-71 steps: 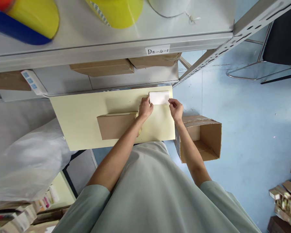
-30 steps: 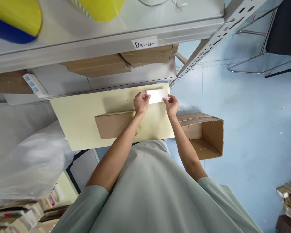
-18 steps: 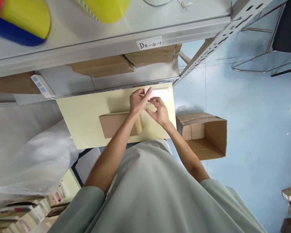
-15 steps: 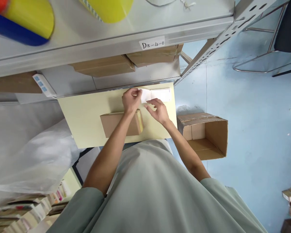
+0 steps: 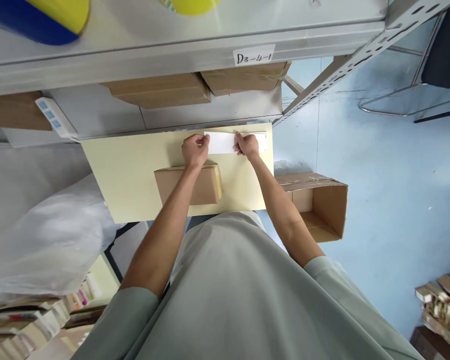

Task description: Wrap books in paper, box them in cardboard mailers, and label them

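A white paper strip [image 5: 222,143] stretches between my two hands above the cream-coloured board. My left hand [image 5: 195,150] pinches its left end between thumb and fingers. At the right end, my right hand [image 5: 248,145] has its fingers curled and closed on the paper. More white paper [image 5: 263,142] with small print at its edge lies under and beyond the right hand, near the board's right end. Just below my left hand, a small brown cardboard box [image 5: 206,189] with yellowish tape on its end lies on the board, partly covered by my left forearm.
The cream board [image 5: 127,170] lies against a grey metal shelf [image 5: 165,57] labelled D3-4-1, with brown cartons [image 5: 161,87] on its lower level. An open cardboard box [image 5: 328,210] stands to the right on the blue floor. White plastic wrapping [image 5: 56,240] bulges at left.
My right hand has closed on the paper and shifted slightly right and up. My left hand has moved slightly left, and the strip between them now lies flatter and longer.
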Demonstrator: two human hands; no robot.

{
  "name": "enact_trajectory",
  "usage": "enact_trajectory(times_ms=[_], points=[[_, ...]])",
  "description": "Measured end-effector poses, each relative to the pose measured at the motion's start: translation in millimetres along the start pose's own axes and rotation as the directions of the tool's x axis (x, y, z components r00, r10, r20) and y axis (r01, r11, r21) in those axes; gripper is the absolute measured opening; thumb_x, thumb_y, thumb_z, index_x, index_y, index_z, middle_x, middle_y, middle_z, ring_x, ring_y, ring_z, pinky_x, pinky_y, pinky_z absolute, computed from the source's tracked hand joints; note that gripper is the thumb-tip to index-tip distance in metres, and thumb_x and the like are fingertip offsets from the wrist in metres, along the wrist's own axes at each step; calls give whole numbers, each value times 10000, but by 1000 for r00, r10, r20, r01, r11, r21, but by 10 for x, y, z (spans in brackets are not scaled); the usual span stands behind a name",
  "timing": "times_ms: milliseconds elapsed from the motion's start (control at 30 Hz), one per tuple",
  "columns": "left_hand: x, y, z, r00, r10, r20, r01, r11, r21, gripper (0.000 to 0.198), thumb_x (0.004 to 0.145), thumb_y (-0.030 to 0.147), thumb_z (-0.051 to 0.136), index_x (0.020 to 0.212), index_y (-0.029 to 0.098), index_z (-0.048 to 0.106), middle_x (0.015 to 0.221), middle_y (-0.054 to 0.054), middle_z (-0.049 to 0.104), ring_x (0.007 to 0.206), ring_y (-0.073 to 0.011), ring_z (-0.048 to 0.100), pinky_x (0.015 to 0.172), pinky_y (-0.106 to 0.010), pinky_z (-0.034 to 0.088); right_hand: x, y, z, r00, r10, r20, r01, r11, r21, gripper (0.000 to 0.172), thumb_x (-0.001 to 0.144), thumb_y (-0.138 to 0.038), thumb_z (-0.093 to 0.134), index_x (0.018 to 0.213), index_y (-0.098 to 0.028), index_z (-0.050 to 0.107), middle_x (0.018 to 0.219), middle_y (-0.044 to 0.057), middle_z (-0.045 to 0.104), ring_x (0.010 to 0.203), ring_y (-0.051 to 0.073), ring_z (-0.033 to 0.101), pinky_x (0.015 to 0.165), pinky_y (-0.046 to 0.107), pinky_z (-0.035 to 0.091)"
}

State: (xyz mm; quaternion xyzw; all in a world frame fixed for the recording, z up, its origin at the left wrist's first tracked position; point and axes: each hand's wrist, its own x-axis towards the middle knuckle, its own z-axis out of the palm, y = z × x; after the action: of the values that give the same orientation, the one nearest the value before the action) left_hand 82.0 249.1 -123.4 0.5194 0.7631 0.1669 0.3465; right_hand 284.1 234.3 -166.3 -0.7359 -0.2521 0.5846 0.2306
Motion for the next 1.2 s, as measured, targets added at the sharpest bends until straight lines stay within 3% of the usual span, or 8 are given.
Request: enact_trajectory(times_ms=[200,433,533,767,867,967,1100,1200], points=[[46,-22,54,998,-54,-16,54,998,11,221,972,391,684,892,189,724,905,-70,766,903,-221,699,914,-310,526,-31,-66,-8,999,53,-5,-54,997,-54,627,1178,-478,621,609,-215,630,521,17,703,385,97,634,476,172,537],[27,-7,17,990,-138,-20,135,984,-117,255,940,400,746,796,206,664,818,-48,706,842,-215,663,841,-308,500,-76,-110,7,997,68,-42,-70,996,-60,604,1166,-500,646,634,-216,624,550,28,728,403,99,653,510,163,564],[-3,25,-199,988,-126,-87,99,960,-263,369,944,486,791,758,223,612,734,-22,653,815,-204,638,760,-291,481,-91,-111,17,996,74,-55,-78,994,-72,584,1167,-504,643,661,-213,639,550,33,725,416,108,661,525,170,577],[-508,29,-1026,993,-117,11,100,787,-609,511,842,666,893,803,217,651,673,11,604,660,-151,606,620,-261,466,-227,-258,-20,994,106,-36,-110,985,-134,631,1132,-694,599,777,-184,713,581,62,740,515,159,731,655,236,643],[-857,-12,-1240,994,-91,56,104,712,-694,573,771,722,928,844,211,678,745,-15,684,745,-175,693,666,-268,528,-530,-350,-41,994,63,93,-57,996,-73,705,1082,-826,554,840,-190,740,638,76,771,647,200,801,834,300,683],[-1169,-68,-1325,992,-85,93,126,657,-744,617,716,746,958,875,210,700,798,-31,732,826,-205,748,709,-288,574,-1021,-357,-21,954,-92,284,62,992,113,708,1018,-894,581,865,-227,763,742,79,808,859,236,854,1013,332,658],[-1468,-137,-1347,987,-106,125,163,636,-754,645,685,765,972,896,210,718,848,-48,765,901,-238,776,753,-321,605,-1658,-241,30,873,-329,360,210,919,333,669,841,-915,784,869,-247,773,891,58,832,987,264,812,1014,383,641],[-1614,-172,-1394,987,-97,129,161,652,-741,647,694,768,973,912,207,736,867,-55,777,921,-251,777,769,-337,610,-1941,-144,24,854,-404,327,279,887,367,607,699,-827,945,825,-262,761,900,14,808,953,236,757,943,368,617]])
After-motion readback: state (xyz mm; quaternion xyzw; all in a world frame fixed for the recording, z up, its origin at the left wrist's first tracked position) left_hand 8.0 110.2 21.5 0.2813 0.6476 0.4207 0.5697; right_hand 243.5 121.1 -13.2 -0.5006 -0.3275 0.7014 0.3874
